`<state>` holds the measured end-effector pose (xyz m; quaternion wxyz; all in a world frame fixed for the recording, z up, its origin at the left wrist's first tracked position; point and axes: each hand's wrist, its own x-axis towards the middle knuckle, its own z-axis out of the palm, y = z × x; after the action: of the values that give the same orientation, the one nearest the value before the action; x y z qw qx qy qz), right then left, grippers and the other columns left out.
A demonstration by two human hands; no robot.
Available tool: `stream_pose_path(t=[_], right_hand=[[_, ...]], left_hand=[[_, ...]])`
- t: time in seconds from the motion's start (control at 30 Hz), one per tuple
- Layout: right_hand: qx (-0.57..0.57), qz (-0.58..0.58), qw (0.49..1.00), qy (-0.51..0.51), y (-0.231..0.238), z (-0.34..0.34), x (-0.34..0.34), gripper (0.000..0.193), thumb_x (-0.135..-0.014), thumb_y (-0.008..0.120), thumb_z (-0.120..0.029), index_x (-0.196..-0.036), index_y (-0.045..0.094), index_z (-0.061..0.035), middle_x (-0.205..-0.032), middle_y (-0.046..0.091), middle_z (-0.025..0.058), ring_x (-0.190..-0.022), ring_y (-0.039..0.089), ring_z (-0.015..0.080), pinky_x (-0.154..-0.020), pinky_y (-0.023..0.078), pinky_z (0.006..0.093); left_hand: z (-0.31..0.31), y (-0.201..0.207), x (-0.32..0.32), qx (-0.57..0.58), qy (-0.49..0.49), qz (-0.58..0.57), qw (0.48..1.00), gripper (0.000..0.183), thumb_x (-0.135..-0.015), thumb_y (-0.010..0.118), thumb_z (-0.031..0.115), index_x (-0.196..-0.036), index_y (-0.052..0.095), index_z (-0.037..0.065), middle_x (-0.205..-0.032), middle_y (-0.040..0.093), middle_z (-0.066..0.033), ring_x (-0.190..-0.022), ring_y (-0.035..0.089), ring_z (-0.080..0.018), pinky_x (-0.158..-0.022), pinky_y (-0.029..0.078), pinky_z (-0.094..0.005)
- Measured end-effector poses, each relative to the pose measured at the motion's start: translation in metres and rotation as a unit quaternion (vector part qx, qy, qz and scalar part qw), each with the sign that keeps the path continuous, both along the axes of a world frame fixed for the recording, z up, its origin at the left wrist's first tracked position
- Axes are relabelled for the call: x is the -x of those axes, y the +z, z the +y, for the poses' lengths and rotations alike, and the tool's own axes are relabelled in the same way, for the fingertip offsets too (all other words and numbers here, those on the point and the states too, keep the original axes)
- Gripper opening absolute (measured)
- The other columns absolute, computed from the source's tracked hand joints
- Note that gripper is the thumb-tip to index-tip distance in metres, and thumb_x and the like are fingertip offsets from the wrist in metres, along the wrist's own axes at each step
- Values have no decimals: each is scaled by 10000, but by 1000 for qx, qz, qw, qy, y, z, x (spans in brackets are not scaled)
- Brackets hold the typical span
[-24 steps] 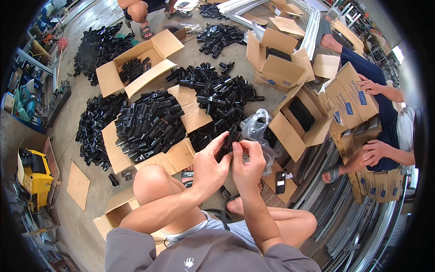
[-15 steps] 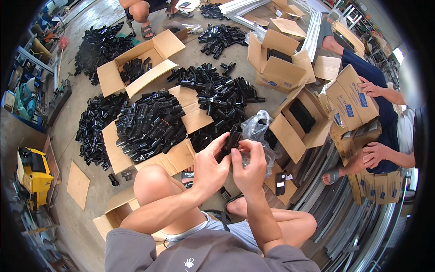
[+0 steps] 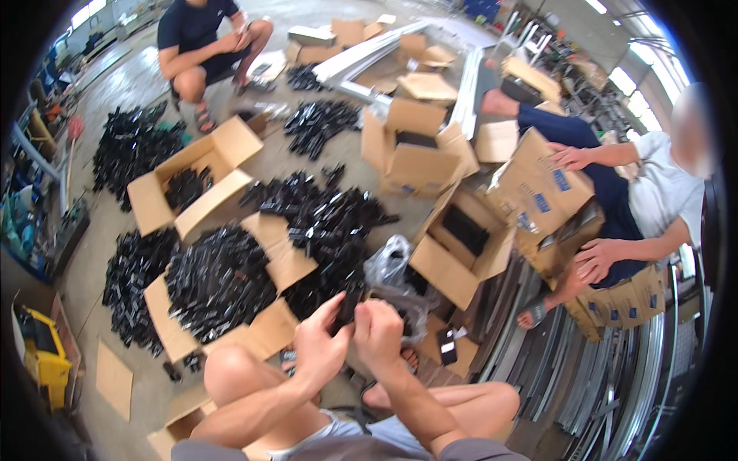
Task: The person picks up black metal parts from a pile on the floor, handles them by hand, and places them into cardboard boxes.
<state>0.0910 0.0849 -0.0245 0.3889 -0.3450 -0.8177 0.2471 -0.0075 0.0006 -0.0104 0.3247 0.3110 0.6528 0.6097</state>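
Observation:
A small black tube-shaped part (image 3: pixel 348 309) is held up in front of me, blurred by motion. My left hand (image 3: pixel 320 346) is closed around its left side. Against the other side press the curled fingers of my right hand (image 3: pixel 378 332), which hide part of it. Just beyond my hands lie a loose pile of similar black parts (image 3: pixel 327 223) and a crumpled clear plastic bag (image 3: pixel 389 263). To the left, an open carton's flaps (image 3: pixel 288 253) surround a high heap of black parts (image 3: pixel 219 284).
Open cartons (image 3: pixel 446 280) stand to the right, near a seated person (image 3: pixel 653 184) with both hands by a carton. A phone (image 3: pixel 447 346) lies on cardboard beside long metal profiles (image 3: pixel 553 369). Another person (image 3: pixel 204 46) squats at the far left; a yellow machine (image 3: pixel 46 349) stands left.
The view has tilted up and shifted right, showing more of both other people. My hands still hold the black part, with the right fingers now more curled against it.

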Motion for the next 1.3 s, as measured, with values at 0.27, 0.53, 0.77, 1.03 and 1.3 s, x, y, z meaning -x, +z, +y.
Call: stream_pose_path(t=[0.27, 0.53, 0.77, 1.03, 1.3], right_hand=[[-7, -50, 998, -28, -5, 0, -31, 352, -987, 696, -298, -770, 591, -41, -717, 601, 150, -688, 608, 364, -611, 451, 470], [26, -70, 997, -23, 2, 2, -26, 374, -961, 737, -381, -813, 638, -52, -658, 618, 105, -595, 623, 323, -612, 475, 426], [334, 89, 938, 24, 16, 3, -33, 401, -912, 828, -316, -1118, 678, -5, -875, 753, 68, -775, 711, 130, -743, 575, 303], [509, 228, 827, 69, 3, 16, -51, 276, -1016, 733, -227, -1201, 699, -25, -1030, 709, -7, -880, 633, 39, -730, 521, 230], [516, 135, 841, 95, 17, 30, -75, 294, -1036, 706, -278, -1200, 696, -34, -1005, 694, -19, -856, 662, 75, -752, 542, 253]], left_hand=[[-1, 3, -20, 25, -46, -90, 995, 539, -885, 689, -35, -1413, 587, -76, -1285, 721, -184, -1144, 705, -187, -976, 566, -303], [1, -4, -13, 23, -49, -77, 996, 562, -863, 743, -13, -1403, 601, -67, -1302, 715, -193, -1164, 711, -221, -995, 578, -331], [-4, 3, -16, 55, -84, -33, 994, 577, -846, 782, 27, -1402, 630, -3, -1274, 729, -212, -1142, 730, -215, -981, 584, -328], [-10, 16, -11, 78, -171, 14, 982, 724, -829, 860, 165, -1486, 575, 61, -1382, 662, -227, -1177, 719, -276, -946, 589, -345], [-13, -14, -4, 178, -322, 6, 930, 461, -893, 811, 360, -1180, 726, 10, -790, 715, -62, -684, 603, -140, -654, 489, -354]])
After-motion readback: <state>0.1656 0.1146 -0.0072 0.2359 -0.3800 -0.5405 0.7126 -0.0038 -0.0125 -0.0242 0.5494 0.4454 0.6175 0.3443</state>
